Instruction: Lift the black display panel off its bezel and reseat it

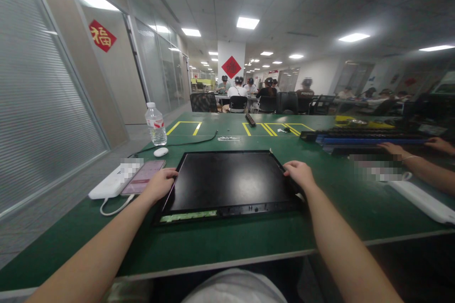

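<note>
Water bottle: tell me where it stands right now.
In the head view, the water bottle stands upright on the green table, far left, just behind the white mouse and left of the black panel.

I can read only one character for certain: a gold 福 on the red diamond sign (102,35) on the wall at left. A second red diamond (231,66) hangs on the white pillar (231,49) (its character is too blurred for me). The print on the water bottle (155,124) label and on the green strip (185,217) along the black panel (227,180) is too small to read.
</note>
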